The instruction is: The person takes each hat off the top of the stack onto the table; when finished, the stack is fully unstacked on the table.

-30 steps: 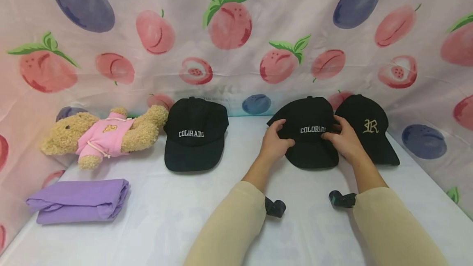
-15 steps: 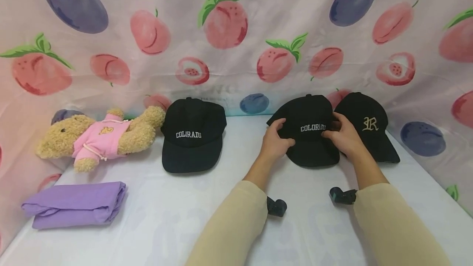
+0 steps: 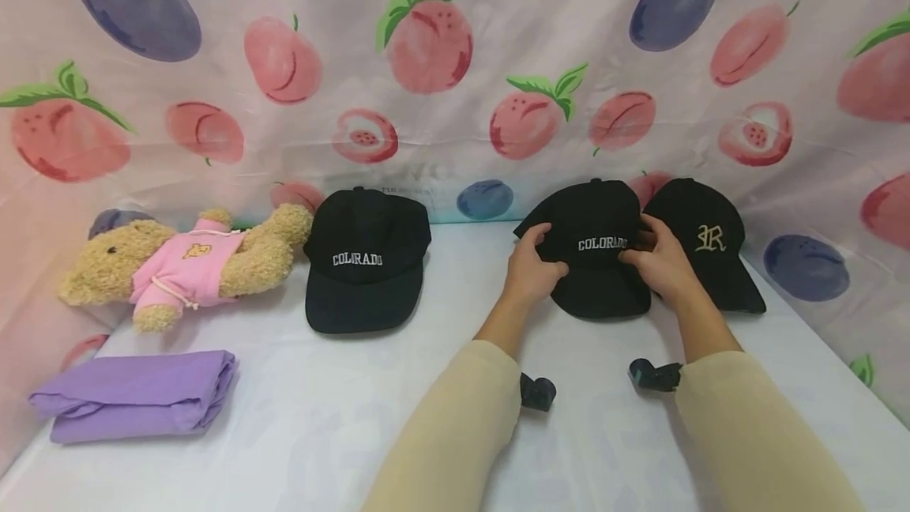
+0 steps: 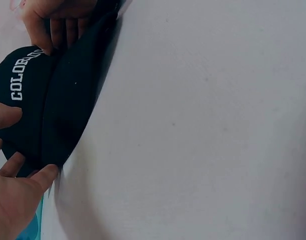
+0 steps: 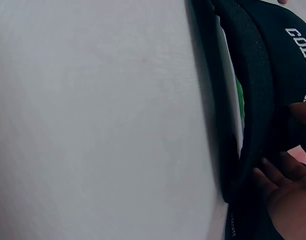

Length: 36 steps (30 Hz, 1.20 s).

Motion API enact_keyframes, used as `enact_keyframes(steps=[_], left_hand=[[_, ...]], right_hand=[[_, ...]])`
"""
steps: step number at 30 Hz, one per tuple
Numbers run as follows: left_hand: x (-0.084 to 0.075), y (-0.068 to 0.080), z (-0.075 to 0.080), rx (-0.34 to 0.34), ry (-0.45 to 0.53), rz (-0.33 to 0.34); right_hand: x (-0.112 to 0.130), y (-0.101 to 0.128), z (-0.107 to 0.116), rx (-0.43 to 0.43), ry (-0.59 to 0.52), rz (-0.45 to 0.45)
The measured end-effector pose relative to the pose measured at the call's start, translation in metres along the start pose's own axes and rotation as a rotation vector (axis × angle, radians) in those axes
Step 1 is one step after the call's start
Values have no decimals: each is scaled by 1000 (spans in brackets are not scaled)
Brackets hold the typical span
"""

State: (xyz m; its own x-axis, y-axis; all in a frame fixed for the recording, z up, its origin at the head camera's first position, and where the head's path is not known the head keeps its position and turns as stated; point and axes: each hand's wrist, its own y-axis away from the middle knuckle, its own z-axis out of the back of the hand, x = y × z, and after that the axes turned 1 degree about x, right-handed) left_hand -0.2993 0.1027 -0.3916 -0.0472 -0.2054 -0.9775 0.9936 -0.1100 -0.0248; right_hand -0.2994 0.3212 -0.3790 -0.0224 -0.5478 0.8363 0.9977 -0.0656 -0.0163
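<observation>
A black baseball cap [image 3: 593, 216] with COLORADO in white letters stands right of the middle, its brim toward me. My left hand [image 3: 529, 269] holds its left side, thumb on the front and fingers around the side edge. At the opposite side my right hand [image 3: 663, 263] grips it, with the thumb beside the last letters. The lettering and brim of this cap [image 4: 68, 95] show between both hands in the left wrist view. In the right wrist view, white and green show in a gap under the brim [image 5: 255, 85]. A second black cap [image 3: 700, 255] with a gold letter sits just right of my right hand.
Another black COLORADO cap [image 3: 366, 239] rests left of the middle. Beside it a teddy bear [image 3: 188, 263] in a pink top lies on its back. A folded purple cloth [image 3: 138, 397] lies at the front left of the white table [image 3: 298, 433]. A fruit-print curtain [image 3: 441, 133] hangs behind.
The head view has turned slightly right, so the bear, cloth and left cap appear farther left. Both hands keep their hold on the cap, with little visible movement.
</observation>
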Motion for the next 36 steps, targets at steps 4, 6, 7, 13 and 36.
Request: enact_keyframes(steps=[4, 6, 7, 13, 36], left_hand=[[-1, -2, 0, -20, 23, 10], [-1, -3, 0, -26, 37, 15], [-1, -3, -1, -29, 43, 19], [1, 0, -9, -25, 69, 31], [-1, -2, -8, -22, 51, 61]], right_hand=[[0, -2, -2, -9, -38, 5], [1, -3, -2, -19, -51, 4], [1, -3, -3, -25, -57, 4], [-2, 2, -1, -43, -80, -14], [-5, -4, -6, -98, -172, -17]])
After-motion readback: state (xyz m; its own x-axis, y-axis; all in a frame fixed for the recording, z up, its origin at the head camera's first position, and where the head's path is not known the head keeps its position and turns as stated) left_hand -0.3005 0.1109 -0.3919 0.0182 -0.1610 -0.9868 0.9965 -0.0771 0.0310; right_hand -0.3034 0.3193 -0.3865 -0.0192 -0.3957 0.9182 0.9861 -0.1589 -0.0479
